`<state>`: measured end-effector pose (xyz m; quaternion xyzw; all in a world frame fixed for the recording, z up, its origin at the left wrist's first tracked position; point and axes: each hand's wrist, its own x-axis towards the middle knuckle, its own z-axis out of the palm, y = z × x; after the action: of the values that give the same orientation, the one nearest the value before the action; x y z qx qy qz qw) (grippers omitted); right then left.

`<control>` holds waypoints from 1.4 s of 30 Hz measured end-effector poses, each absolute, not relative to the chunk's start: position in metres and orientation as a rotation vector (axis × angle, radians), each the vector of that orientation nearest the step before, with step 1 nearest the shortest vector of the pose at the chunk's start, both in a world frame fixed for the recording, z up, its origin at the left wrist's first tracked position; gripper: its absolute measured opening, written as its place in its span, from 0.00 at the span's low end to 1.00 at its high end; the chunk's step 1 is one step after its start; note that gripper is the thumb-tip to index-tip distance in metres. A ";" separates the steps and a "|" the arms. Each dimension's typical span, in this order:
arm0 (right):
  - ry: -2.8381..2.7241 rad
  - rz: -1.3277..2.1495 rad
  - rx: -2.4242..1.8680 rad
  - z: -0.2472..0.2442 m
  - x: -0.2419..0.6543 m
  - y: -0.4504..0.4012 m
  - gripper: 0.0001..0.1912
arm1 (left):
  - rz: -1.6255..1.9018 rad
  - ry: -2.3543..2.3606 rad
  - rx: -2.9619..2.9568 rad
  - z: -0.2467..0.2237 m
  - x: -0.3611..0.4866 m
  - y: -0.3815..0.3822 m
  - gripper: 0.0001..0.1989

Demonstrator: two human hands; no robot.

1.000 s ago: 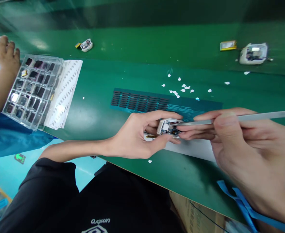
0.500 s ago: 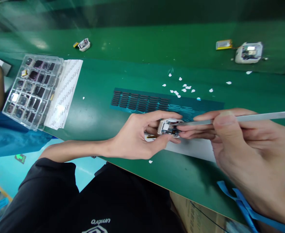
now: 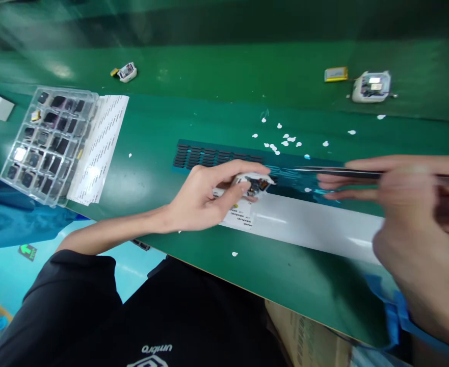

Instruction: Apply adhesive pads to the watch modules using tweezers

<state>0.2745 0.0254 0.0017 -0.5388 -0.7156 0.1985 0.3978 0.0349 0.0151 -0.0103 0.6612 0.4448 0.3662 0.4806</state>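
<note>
Between the fingers and thumb of my left hand [image 3: 205, 196] is a small white device housing [image 3: 255, 184], tilted, its electronics exposed. My right hand [image 3: 415, 224], somewhat blurred, is closed on tweezers [image 3: 339, 172], whose tip points left, apart from the housing. Below the tweezers lies a teal sheet [image 3: 291, 176] carrying rows of black strips [image 3: 201, 154]. A white backing strip [image 3: 304, 219] with some printing runs under and to the right of my left hand. Whether anything sits at the tweezers' tip is too small to tell.
At the left stands a clear compartment tray [image 3: 48, 145] of small parts beside printed white sheets [image 3: 102, 148]. Open housings with yellow batteries lie at the back left [image 3: 127, 72] and back right [image 3: 372, 86]. Several small white stickers [image 3: 285, 143] dot the green table [image 3: 151, 168].
My right hand has drawn the tweezers right, out of the housing. My left hand has shifted slightly left and tilted the housing. Another person's hand at the far left has mostly left view.
</note>
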 end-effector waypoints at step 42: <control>-2.217 0.469 -1.160 -0.010 0.296 0.054 0.07 | 0.612 0.988 2.596 -0.041 0.036 0.035 0.14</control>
<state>0.2964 0.0539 -0.0099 -0.4356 -0.8324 0.1762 0.2937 0.0357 0.0351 -0.0410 0.9027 0.3434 0.2127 0.1481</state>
